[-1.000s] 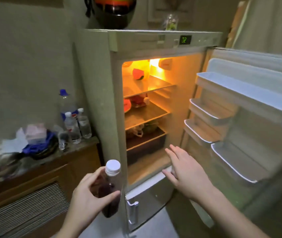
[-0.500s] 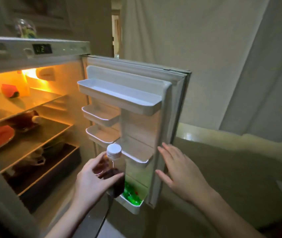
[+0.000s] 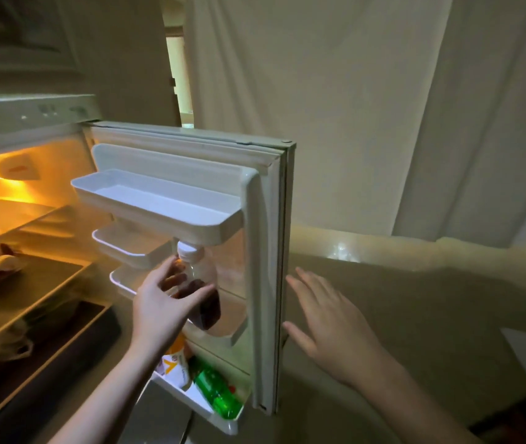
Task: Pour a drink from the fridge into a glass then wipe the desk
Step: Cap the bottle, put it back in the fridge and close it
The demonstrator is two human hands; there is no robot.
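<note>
I see the curtain (image 3: pixel 367 107) filling the upper right of the frame, pale and folded. The fridge (image 3: pixel 30 116) takes the left side, its lit interior glowing orange at upper left, with dark shelves (image 3: pixel 30 283) running down toward lower left. Its door (image 3: pixel 271 251) stands open in the centre, edge-on toward me, with white door racks stacked on its inner face; the top rack (image 3: pixel 159 200) is bare. The bottom rack (image 3: pixel 223 421), low in the centre, holds a green bottle (image 3: pixel 213 386) lying beside an orange-and-white carton (image 3: pixel 175 360).

My left hand (image 3: pixel 162 309), just left of centre, is wrapped around the bottle (image 3: pixel 202 293), fingers on its far side and thumb across its front, holding it tilted in front of the middle racks. The bottle is clear with a dark reddish drink in its lower part, and its white cap sits just under the top rack.

My right hand (image 3: pixel 335 328), right of centre, is spread flat with fingers apart, holding nothing, just beside the door's outer edge; I cannot tell whether it touches.
</note>
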